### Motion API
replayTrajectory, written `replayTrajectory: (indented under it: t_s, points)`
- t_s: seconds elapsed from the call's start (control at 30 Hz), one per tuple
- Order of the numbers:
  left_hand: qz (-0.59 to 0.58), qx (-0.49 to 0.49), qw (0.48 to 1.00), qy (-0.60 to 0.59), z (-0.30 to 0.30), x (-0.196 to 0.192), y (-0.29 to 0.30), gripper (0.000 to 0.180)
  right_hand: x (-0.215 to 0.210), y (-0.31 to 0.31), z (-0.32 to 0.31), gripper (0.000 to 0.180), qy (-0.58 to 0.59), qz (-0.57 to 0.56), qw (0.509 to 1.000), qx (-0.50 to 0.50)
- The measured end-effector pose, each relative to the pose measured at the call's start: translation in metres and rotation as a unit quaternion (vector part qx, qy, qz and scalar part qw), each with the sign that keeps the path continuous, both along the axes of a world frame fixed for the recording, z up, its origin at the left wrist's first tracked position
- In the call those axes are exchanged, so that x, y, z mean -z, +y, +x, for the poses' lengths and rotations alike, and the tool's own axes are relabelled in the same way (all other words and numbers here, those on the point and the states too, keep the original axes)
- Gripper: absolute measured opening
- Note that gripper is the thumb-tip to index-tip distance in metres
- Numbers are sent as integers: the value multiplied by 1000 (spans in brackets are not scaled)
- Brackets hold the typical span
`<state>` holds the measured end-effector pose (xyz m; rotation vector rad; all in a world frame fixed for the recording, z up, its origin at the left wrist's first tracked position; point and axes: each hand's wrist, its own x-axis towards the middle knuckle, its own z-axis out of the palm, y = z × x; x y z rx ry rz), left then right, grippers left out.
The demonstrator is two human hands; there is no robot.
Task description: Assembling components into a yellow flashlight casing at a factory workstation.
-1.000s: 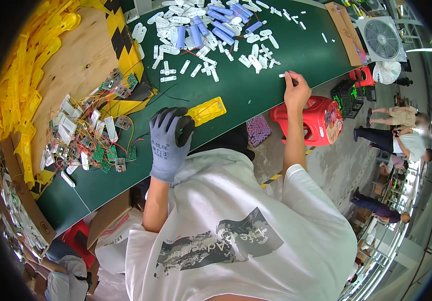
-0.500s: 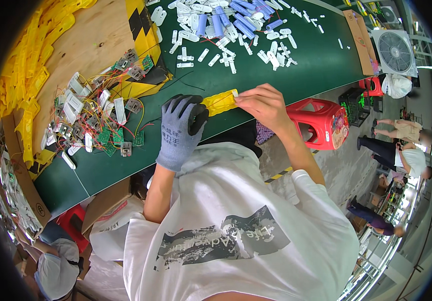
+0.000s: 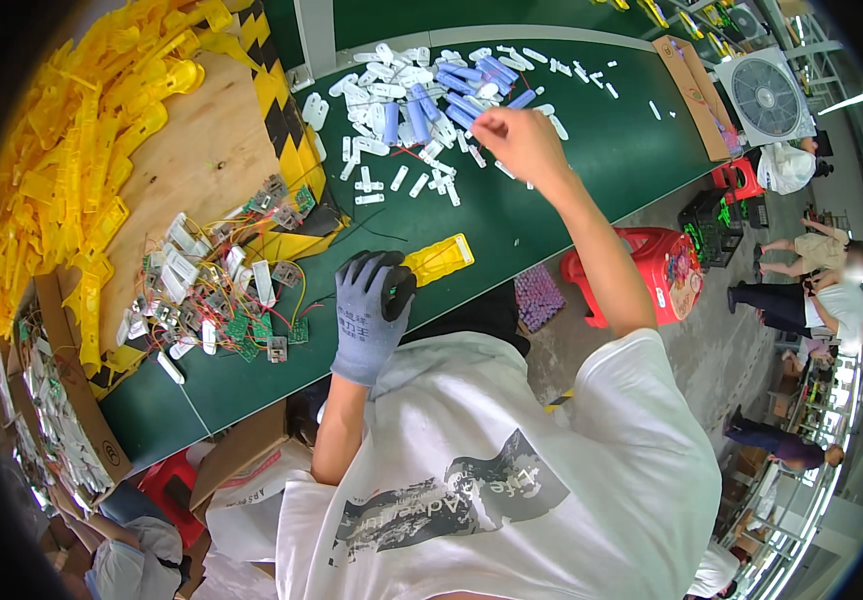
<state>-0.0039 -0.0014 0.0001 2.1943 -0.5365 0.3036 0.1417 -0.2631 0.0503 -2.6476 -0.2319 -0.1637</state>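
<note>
The right hand (image 3: 523, 145) reaches over the pile (image 3: 418, 122), arm stretched, fingers bent; I cannot tell whether they hold anything. The gloved left hand (image 3: 372, 312) grips the left end of the yellow case (image 3: 438, 261) on the bench (image 3: 611, 150). The right hand has left the case's other end, where a white piece (image 3: 463, 247) sits. Shirt (image 3: 511, 400) and glove bear dark printing.

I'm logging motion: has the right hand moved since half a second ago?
Yes: the right hand moved away from the yellow casing, toward the blue cylinders.
</note>
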Motion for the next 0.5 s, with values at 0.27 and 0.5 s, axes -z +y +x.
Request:
replayTrajectory:
  t_s: [0.27, 0.5]
  points:
    - [-14, -14, 1000, -12, 0, 0, 0, 24, 0, 14, 25, 25, -18, -154, 986, -66]
    - [-22, 2, 1000, 8, 4, 0, 4, 28, -31, 43, -74, 26, 61, 163, 952, -250]
